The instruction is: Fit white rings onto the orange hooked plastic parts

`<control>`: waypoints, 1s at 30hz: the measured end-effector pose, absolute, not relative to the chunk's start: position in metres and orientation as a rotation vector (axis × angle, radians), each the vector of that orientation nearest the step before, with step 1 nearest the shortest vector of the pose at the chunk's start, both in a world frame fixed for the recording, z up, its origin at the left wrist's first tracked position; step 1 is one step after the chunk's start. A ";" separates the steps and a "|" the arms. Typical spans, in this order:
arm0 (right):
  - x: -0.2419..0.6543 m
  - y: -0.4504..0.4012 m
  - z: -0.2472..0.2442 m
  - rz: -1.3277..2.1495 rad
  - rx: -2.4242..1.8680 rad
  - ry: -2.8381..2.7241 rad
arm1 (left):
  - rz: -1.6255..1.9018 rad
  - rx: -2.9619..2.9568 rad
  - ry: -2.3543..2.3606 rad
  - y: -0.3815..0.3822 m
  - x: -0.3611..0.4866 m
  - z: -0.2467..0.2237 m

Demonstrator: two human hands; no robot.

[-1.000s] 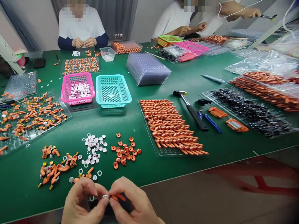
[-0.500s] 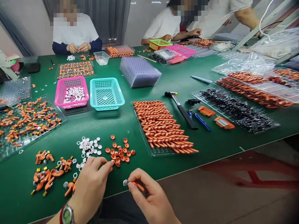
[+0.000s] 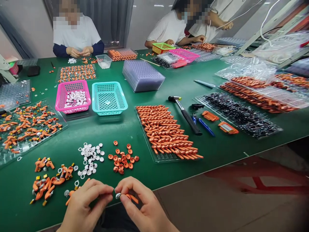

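My right hand [image 3: 145,206] pinches an orange earbud housing [image 3: 131,197] at the table's front edge. A silver-white round piece [image 3: 118,195] shows at the housing's left end. Just to the left, my left hand [image 3: 90,203] has thumb and forefinger pinched together, close to the right fingertips; whatever lies between them is hidden. Beyond the hands are a loose group of orange round caps [image 3: 124,159] and a pile of white discs [image 3: 89,153]. Left of my left hand lie several orange earbud parts [image 3: 45,187] with yellow and silver bits on them.
A clear tray of orange stems [image 3: 169,132] lies ahead, with a hammer [image 3: 187,114] beside it. A pink basket [image 3: 59,98] holds white discs next to a turquoise basket [image 3: 109,111]. A parts-filled tray [image 3: 31,125] is at left. Co-workers [image 3: 77,35] sit across the table.
My left hand has moved back from the orange caps toward my right hand. My right hand has shifted left with the earbud housing, and the two hands are now close together.
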State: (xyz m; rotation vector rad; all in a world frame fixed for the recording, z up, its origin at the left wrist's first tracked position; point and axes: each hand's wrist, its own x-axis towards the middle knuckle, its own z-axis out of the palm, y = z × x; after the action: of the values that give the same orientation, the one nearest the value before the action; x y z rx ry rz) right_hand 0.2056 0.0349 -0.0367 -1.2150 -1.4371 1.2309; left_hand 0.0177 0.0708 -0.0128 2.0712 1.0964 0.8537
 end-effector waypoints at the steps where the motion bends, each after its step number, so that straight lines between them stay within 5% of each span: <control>1: 0.203 0.035 -0.035 1.263 -1.232 -1.441 | 0.867 2.018 1.076 0.069 0.015 -0.011; 30: 0.176 0.038 -0.024 1.447 -1.273 -1.424 | 1.074 1.886 1.022 0.047 -0.002 -0.026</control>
State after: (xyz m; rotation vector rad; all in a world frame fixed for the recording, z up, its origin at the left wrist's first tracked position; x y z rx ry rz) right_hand 0.1758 0.0379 -0.0240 -1.2733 -1.4238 1.4469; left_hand -0.0020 0.0473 -0.0265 1.8860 1.0215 1.0743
